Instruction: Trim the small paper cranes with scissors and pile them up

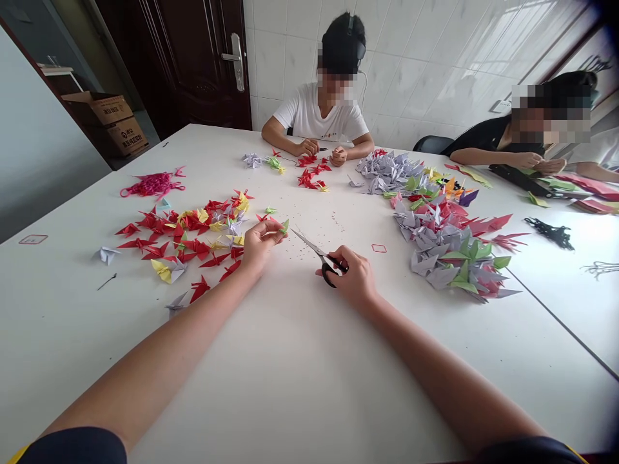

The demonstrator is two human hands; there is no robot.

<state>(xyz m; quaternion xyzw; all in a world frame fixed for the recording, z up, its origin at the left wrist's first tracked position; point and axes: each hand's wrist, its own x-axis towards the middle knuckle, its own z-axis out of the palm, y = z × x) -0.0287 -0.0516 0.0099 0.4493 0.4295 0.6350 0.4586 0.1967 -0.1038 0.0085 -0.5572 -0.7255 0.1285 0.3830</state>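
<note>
Between the fingertips of my left hand (pixel 261 243) is a small green paper crane (pixel 285 227), pinched closed. My right hand (pixel 356 277) grips black-handled scissors (pixel 316 250), its fingers through the loops. The blades point up and left, their tips just short of the green crane. A fine thread or wire seems to stick out near the tips, too thin to tell. Around and behind my left hand lie many folded cranes (pixel 193 247) in red, yellow and grey. Tiny dark clippings (pixel 309 248) are scattered on the white table (pixel 290 374) near the blades.
A large heap of grey, pink and green cranes (pixel 435 238) lies to the right. Pink strings (pixel 152 185) sit at the left, black cords (pixel 550 232) at the far right. Co-workers (pixel 326 113) sit across, one handling red cranes (pixel 313 177). Cardboard boxes (pixel 113 125) stand beyond the table.
</note>
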